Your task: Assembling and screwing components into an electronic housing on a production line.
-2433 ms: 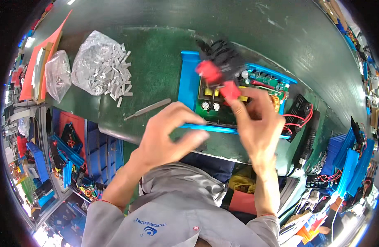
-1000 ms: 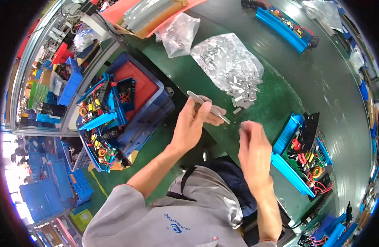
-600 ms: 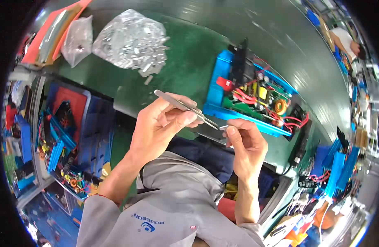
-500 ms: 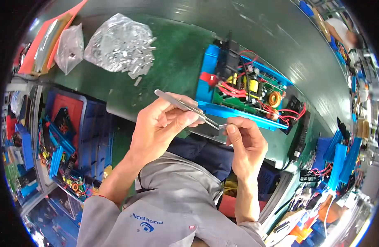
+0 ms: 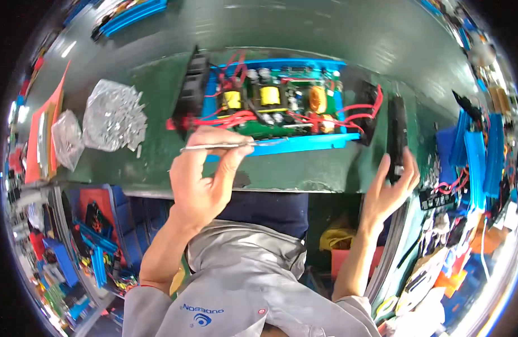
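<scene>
Head camera, looking down: two bare hands work at one green counter [image 5: 304, 178]. The left hand [image 5: 198, 182] pinches one pair of metal tweezers [image 5: 216, 146] between thumb and fingers, the tips pointing right, in front of the near wall of one open blue housing [image 5: 312, 145]. The housing lies at the middle of the counter and holds one green circuit board [image 5: 259, 128], with two yellow-wrapped transformers [image 5: 269, 96] and red wires. Two black panels flank it, one at the left end [image 5: 191, 92] and one at the right [image 5: 370, 115]. The right hand [image 5: 385, 194] has its thumb and fingers on either side of the near end of one long black tool [image 5: 397, 126]; whether it grips is impossible to tell. On the left are two clear bags: a larger one [image 5: 103, 106] with grey metal pieces, too many to count, spilling from its right side, and a smaller one [image 5: 68, 139]. Beside them stands one orange sheet [image 5: 34, 143].
</scene>
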Motion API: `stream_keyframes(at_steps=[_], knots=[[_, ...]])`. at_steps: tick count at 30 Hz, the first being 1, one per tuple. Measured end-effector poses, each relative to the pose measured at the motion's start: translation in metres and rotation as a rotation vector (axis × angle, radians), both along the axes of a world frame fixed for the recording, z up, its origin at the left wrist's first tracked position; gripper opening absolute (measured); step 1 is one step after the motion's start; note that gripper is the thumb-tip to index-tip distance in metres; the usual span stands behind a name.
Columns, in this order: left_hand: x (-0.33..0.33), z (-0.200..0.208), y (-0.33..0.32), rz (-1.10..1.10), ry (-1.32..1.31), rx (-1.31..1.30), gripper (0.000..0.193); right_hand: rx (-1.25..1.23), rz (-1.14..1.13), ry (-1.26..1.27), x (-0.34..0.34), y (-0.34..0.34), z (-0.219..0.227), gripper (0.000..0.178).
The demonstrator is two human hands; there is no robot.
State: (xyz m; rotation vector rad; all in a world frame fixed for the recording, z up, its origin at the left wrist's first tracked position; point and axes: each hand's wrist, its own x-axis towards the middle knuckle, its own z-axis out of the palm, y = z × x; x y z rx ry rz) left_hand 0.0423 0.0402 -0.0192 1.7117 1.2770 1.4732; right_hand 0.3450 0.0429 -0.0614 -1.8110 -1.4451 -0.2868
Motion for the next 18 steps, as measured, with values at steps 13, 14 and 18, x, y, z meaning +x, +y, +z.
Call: stream_keyframes(at_steps=[13,14,18], knots=[[0.021,-0.019,0.037,-0.077,0.408,0.165,0.014,-0.207,-0.016,0.204,0.032,-0.079,-0.021,0.053],[0.024,-0.017,0.037,-0.083,0.426,0.162,0.013,-0.352,-0.064,0.679,0.020,-0.105,-0.019,0.055],[0.041,-0.018,0.037,-0.086,0.423,0.072,0.017,-0.528,0.110,1.639,-0.016,-0.164,-0.034,0.054]])
